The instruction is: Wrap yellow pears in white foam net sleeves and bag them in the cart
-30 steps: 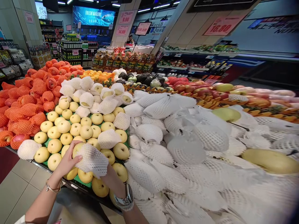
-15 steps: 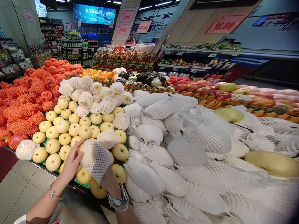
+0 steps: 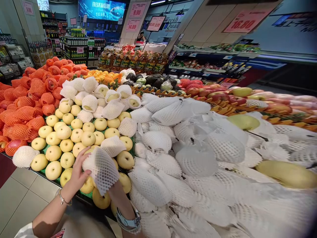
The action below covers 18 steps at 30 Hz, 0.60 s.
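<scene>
Foam net, right of left hand, touching, hiding right hand

**Fruit heaps, bottles and price signs all around**

Red-netted fruit is piled along the left edge of the desk, and white-wrapped fruit covers its right side. Toward the far edge sit orange fruit, black-netted fruit and red apples. Beyond that edge stand oil bottles, a blue screen and a pink price sign. Floor tiles show beside the near left corner.
</scene>
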### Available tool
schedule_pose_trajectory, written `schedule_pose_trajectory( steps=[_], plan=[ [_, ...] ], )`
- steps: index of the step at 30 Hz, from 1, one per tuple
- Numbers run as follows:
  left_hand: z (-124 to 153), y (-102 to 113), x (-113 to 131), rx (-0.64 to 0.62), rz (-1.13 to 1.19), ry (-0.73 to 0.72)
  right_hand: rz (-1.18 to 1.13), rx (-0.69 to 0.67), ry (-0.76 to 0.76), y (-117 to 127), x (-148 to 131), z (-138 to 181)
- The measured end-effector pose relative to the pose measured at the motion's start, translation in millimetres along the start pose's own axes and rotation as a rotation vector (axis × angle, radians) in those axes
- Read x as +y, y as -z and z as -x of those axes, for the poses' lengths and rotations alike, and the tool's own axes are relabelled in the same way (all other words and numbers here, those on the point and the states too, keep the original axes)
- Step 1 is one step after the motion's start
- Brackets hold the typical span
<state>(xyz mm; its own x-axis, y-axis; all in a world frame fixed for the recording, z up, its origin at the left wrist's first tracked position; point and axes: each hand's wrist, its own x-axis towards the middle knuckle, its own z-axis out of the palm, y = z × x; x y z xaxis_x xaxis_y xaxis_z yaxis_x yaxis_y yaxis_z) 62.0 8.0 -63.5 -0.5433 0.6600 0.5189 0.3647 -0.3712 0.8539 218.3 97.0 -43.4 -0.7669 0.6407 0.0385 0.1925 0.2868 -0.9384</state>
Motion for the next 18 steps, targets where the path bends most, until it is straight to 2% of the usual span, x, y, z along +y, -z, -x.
schedule_pose_trajectory(
  steps=[3,5,6,10,12,14,18],
  plan=[
    [-5,-5,0,0.296,0.272,0.359,0.027,-0.142,0.005,13,-26,7],
    [-8,-11,1,0.425,0.414,0.564,0.129,-0.125,0.078,11,-34,10],
    [-9,-15,2,0.443,0.456,0.618,0.183,-0.071,0.13,8,-35,11],
    [-8,-26,5,0.47,0.567,0.721,0.31,0.226,0.327,-9,-27,1],
    [-6,-27,7,0.504,0.615,0.753,0.36,0.3,0.371,-15,-22,-7],
    [-6,-25,10,0.516,0.627,0.755,0.432,0.282,0.393,-17,-18,-14],
    [-8,-18,21,0.538,0.564,0.715,0.639,0.116,0.368,-22,-19,-17]
  ],
)
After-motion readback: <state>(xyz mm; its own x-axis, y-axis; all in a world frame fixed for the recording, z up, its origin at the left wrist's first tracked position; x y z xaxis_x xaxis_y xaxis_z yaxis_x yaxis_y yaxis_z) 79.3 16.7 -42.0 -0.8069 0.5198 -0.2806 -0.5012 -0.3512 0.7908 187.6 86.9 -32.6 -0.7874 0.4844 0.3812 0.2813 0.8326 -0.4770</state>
